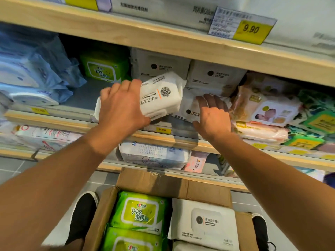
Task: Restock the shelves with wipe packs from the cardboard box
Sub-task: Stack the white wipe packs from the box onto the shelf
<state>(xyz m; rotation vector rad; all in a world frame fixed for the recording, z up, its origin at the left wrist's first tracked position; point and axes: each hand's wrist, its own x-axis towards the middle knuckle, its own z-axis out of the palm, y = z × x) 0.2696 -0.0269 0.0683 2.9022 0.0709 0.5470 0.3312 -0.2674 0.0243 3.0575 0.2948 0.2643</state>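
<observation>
Fingers of the left hand (121, 107) curl over a white soft plastic wipe pack (160, 96), holding it tilted above the front edge of the middle wooden shelf (181, 140). The right hand (212, 115) is spread open, touching the white packs (215, 77) already there. Placing is in hand; next the pack probably must slide into the gap. More packs wait in the brown cardboard box (174, 185).

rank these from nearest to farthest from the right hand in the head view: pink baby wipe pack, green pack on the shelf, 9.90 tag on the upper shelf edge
From the right hand:
1. Pink baby wipe pack, just right of it on the same shelf.
2. 9.90 tag, above on the upper shelf edge.
3. Green pack on the shelf, far left, beyond the left hand.
</observation>
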